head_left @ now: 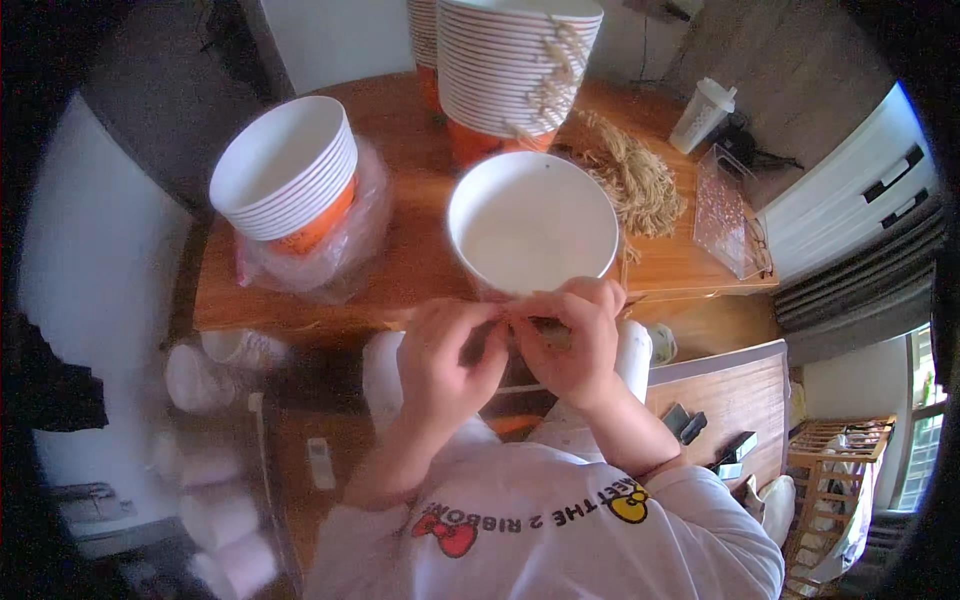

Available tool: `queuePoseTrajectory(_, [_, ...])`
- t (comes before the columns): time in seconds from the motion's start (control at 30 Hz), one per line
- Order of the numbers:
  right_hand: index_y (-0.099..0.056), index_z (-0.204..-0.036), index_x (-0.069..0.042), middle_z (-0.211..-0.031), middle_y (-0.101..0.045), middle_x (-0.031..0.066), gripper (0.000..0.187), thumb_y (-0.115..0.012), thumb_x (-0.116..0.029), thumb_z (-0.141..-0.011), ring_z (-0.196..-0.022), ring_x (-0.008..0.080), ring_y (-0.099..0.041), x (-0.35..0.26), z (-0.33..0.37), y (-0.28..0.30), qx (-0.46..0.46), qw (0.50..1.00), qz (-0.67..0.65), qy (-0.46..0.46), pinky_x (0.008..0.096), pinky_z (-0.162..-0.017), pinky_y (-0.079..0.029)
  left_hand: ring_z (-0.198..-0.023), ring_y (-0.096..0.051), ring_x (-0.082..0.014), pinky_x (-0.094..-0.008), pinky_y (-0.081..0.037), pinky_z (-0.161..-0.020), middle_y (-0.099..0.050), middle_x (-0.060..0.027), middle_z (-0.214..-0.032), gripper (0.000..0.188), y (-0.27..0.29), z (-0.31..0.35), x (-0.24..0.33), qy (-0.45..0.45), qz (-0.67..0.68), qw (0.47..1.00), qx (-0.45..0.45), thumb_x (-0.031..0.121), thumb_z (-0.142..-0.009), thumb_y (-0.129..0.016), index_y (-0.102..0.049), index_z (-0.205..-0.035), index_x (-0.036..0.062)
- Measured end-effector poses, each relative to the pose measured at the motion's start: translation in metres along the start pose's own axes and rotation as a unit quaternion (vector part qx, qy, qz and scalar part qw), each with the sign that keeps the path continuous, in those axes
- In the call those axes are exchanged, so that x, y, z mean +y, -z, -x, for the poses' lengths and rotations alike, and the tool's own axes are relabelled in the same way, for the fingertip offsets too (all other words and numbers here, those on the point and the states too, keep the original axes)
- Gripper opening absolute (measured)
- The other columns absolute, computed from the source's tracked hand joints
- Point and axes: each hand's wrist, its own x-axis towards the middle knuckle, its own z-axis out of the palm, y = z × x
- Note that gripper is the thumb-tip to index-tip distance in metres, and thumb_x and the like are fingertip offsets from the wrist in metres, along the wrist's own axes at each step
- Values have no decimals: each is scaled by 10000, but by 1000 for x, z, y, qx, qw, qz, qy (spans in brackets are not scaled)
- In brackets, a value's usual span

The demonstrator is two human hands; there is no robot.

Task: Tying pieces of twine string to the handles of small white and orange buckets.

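Observation:
My left hand [455,355] and my right hand [572,335] meet at the near rim of a large white paper bucket [490,240]. The fingers of both are closed in a pinch, fingertips against fingertips. Whatever lies between them is too small to make out. The bucket tilts toward me at the table's front edge, its inside showing bare white. Just behind it, at the right, lies a bundle of tan twisted cords [640,180].
Behind stands a tall stack of paper buckets [515,70] with cords hanging down its side. A shorter stack [335,190] in clear plastic [370,210] leans at the left of the wooden table [410,180]. A white lidded cup [703,112] and a clear box [725,215] stand at the right.

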Motion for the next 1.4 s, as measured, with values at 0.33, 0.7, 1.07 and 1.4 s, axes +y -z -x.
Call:
queuePoseTrajectory(0.33, [-693, -970, -193, -868, -633, -65, 336, -808, -122, -663, -834, 137, -548, 1, 0, 2, -7, 1000, 10, -12, 315, -799, -325, -747, -632, -272, -355, -496, -678, -657, -105, -839, 160, -1, 0, 0, 27, 15, 999, 8, 41, -756, -701, -652, -909, 40])
queuePoseTrajectory(0.7, [-711, -953, -197, -857, -622, -71, 347, -821, -136, -630, -837, 123, -550, 0, 5, 3, 7, 999, 43, -13, 308, -797, -323, -752, -650, -187, -285, -512, -686, -671, -100, -867, 164, -3, 4, -1, 75, 71, 995, 0, -37, -756, -691, -661, -912, 5])
queuePoseTrajectory(1.07, [-679, -998, -173, -885, -617, -65, 389, -808, -117, -636, -831, 130, -549, -3, 3, 8, -10, 998, 61, 5, 318, -784, -322, -746, -652, -227, -306, -516, -684, -675, -114, -850, 198, -5, 6, -1, 27, 12, 1000, 3, -50, -724, -700, -675, -912, 9])
queuePoseTrajectory(1.4, [-646, -972, -154, -871, -641, -31, 374, -787, -60, -638, -823, 151, -566, 2, 16, 2, 29, 998, 36, -36, 335, -791, -332, -710, -635, -222, -295, -498, -661, -658, -106, -828, 161, -4, 2, 7, 45, 41, 998, 1, -3, -761, -693, -655, -916, 20])
